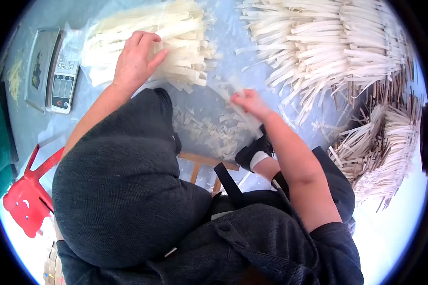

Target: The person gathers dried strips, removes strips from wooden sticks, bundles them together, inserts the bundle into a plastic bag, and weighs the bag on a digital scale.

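My left hand (pixel 139 59) rests on the near side of a pile of cream-coloured flat strips (pixel 188 38), thumb spread away from its partly bent fingers. Clear plastic seems to lie under and around that pile. To the right of it, my right hand (pixel 252 103) is closed on a pale strip (pixel 233 88) that is smeared by motion, so whether it is one strip or more I cannot tell. Below both hands, short pale scraps (pixel 209 128) lie scattered on the floor between my feet.
A large stack of bundled pale strips (pixel 328 47) lies at the upper right, with another bundle (pixel 387 147) below it, dark stalk ends outward. At the left are a digital scale (pixel 62 85) and a red plastic chair (pixel 27 204). A wooden frame (pixel 209 161) stands by my legs.
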`<state>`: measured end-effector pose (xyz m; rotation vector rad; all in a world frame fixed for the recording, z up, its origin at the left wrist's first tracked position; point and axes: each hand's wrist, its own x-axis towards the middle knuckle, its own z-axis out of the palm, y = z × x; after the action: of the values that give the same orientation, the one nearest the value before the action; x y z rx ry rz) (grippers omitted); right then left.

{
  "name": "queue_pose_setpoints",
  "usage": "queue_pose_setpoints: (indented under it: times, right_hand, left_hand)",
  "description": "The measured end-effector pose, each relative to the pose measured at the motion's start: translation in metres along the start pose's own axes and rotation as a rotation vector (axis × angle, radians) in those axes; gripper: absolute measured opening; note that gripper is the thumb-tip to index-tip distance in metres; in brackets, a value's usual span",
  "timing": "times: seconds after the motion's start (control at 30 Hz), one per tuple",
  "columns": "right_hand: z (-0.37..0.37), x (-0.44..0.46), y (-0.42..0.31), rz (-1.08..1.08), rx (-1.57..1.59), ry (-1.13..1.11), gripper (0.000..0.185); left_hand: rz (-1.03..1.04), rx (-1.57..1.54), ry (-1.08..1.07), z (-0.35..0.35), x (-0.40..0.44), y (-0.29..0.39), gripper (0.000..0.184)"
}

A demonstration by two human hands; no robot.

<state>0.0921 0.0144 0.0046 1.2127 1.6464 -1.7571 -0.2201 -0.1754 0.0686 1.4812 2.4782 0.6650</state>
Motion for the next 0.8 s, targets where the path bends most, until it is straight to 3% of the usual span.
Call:
queue_pose_setpoints:
  times: [0.07,0.13,0.27,0.3,0.37,0.4,0.47,0.5,0.57,0.8]
  right_hand:
    - [-0.029,-0.009,-0.039,-0.064,0.019,0.025,0.015]
    - [-0.048,-0.020,-0.071,-0.022,0.130,-0.160,0.012]
    - [-0.071,-0.040,-0.113,0.070,-0.025,-0.334,0.011]
    - [-0.075,-0.043,-0.121,0.045,0.063,-0.288,0.012]
    - [-0.078,-0.044,-0.137,0.021,0.145,-0.244,0.013]
    - [-0.072,-0.043,-0.148,-0.106,0.317,-0.199,0.014]
    - [-0.051,-0.030,-0.167,-0.277,0.664,-0.034,0.018]
    - [-0.036,-0.022,-0.176,-0.283,0.662,-0.039,0.018]
    - [-0.004,-0.006,-0.190,-0.345,0.848,0.175,0.016]
    - [0.071,0.023,-0.204,-0.389,0.957,0.554,0.010]
  left_hand:
    - [-0.096,-0.033,-0.025,0.002,0.006,0.001,0.038]
    - [-0.250,-0.071,-0.070,-0.004,0.014,0.005,0.049]
    - [-0.318,-0.100,-0.127,-0.004,0.022,-0.006,0.044]
    - [-0.324,-0.094,-0.116,-0.008,0.025,-0.010,0.044]
    - [-0.458,-0.286,-0.310,-0.012,0.028,-0.016,0.040]
    - [-0.461,-0.287,-0.306,-0.010,0.029,-0.022,0.040]
    - [-0.692,-0.794,-0.343,-0.005,0.029,-0.036,0.035]
    - [-0.691,-0.790,-0.336,-0.009,0.030,-0.036,0.035]
    - [-0.843,-1.162,-0.317,-0.020,0.030,-0.035,0.036]
    - [-0.845,-1.293,-0.180,-0.026,0.023,-0.028,0.035]
